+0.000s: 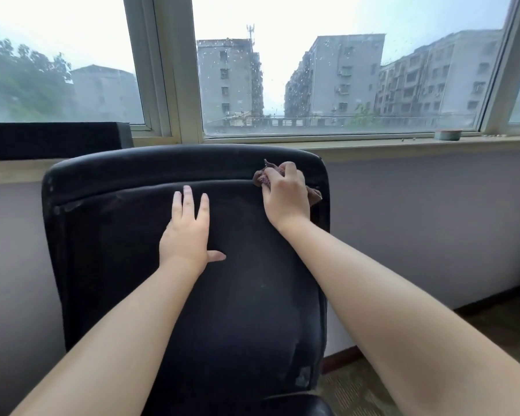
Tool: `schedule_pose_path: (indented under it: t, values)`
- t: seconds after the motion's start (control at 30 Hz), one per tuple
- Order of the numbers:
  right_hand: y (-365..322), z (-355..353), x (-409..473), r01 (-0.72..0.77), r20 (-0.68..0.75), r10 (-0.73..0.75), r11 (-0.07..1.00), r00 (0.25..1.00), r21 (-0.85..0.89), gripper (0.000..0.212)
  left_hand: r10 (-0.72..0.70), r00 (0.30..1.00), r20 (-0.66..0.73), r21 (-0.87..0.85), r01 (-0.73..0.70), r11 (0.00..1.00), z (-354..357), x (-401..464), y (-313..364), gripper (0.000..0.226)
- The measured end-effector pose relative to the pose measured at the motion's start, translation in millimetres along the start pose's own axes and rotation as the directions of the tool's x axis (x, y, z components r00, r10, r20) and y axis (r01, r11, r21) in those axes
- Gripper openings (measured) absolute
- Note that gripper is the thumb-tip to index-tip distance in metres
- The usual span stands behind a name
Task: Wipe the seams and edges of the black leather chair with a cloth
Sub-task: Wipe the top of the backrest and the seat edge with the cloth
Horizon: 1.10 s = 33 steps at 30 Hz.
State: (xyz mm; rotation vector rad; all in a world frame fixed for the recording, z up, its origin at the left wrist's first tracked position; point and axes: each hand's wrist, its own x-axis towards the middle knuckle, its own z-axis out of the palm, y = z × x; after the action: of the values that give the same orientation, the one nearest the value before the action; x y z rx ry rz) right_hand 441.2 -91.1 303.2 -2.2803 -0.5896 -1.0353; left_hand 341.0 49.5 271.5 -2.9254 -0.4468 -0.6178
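1. The chair (pixel 126 181) stands just below the window sill, its backrest facing the person; all places here are given from that backrest.
2. The right hand (pixel 285 195) sits at the backrest's upper right corner, on the curved seam under the top band. Its fingers (pixel 290 169) are curled round a bunched reddish-brown cloth (pixel 314 196), pinching it against the leather.
3. The left hand (pixel 186 232) lies flat on the backrest's middle panel, fingers straight and slightly spread, thumb out to the side. It looks to be steadying the chair.
4. The step in hand, as I judge it, is wiping the top seam near its right end.
5. To do it well: push a fold of cloth into the groove with the fingertips, not the palm, and drag along the seam's line towards the left corner.
6. Keep the left hand bracing, since the chair may swivel or tip under pressure.
7. The worn, flaking patches near the upper left corner call for lighter pressure.
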Motion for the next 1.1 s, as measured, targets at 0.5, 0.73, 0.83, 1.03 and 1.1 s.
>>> schedule_pose_path:
  t: [0.5, 0.73, 0.83, 1.03, 1.1]
  values:
    - [-106, 58, -1, 0.172, -0.041, -0.17, 0.984, 0.985, 0.052, 0.018, 0.111, 0.985, -0.133, 0.11, -0.097, 0.989, 19, -25, -108, 0.104]
    - [-144, 74, -5, 0.258, 0.016, -0.258, 0.966, 0.966, 0.024, 0.021, 0.044, 0.98, -0.196, 0.019, -0.041, 0.999, 22, -24, -134, 0.1]
    - [-163, 82, -4, 0.278, 0.04, -0.279, 0.96, 0.959, 0.039, 0.022, 0.044, 0.989, -0.138, 0.103, -0.03, 0.994, 29, -20, -151, 0.101]
    - [-205, 99, -7, 0.367, 0.127, -0.375, 0.927, 0.918, 0.083, 0.024, 0.066, 0.992, -0.103, 0.197, -0.045, 0.979, 35, -27, -183, 0.095]
    - [-217, 106, -8, 0.391, 0.142, -0.401, 0.915, 0.905, 0.097, 0.024, 0.071, 0.992, -0.105, 0.201, -0.049, 0.978, 35, -30, -192, 0.092]
